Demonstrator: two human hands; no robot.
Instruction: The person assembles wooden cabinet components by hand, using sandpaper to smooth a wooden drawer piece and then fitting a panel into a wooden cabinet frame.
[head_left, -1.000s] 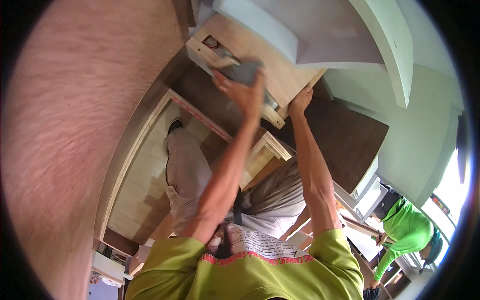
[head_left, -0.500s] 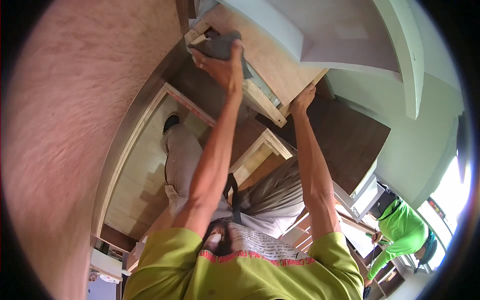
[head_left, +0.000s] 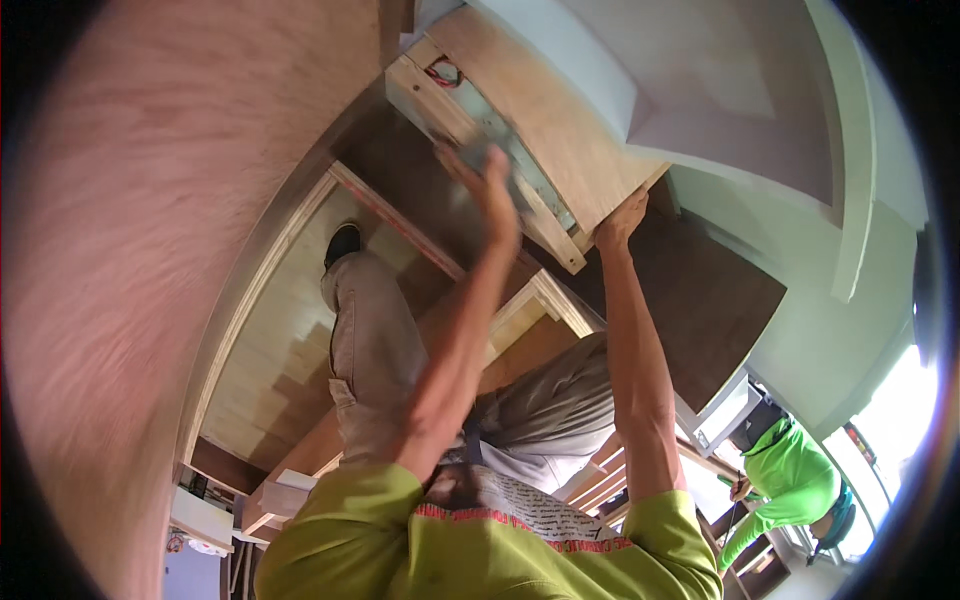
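Two hands up at the wooden panel (head_left: 548, 118): our left hand (head_left: 489, 192), blurred, grasps a grey sheet (head_left: 483, 151) over the pale rail (head_left: 437, 103) slanting upper left to lower right, while our right hand (head_left: 622, 219), farther from the sheet, grips the panel's right edge.

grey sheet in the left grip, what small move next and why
Probably slide the grey sheet along the wooden rail toward the right grip: the left grip has it midway along, the rail ahead looks uncovered, and the right grip is at the plywood panel's edge.
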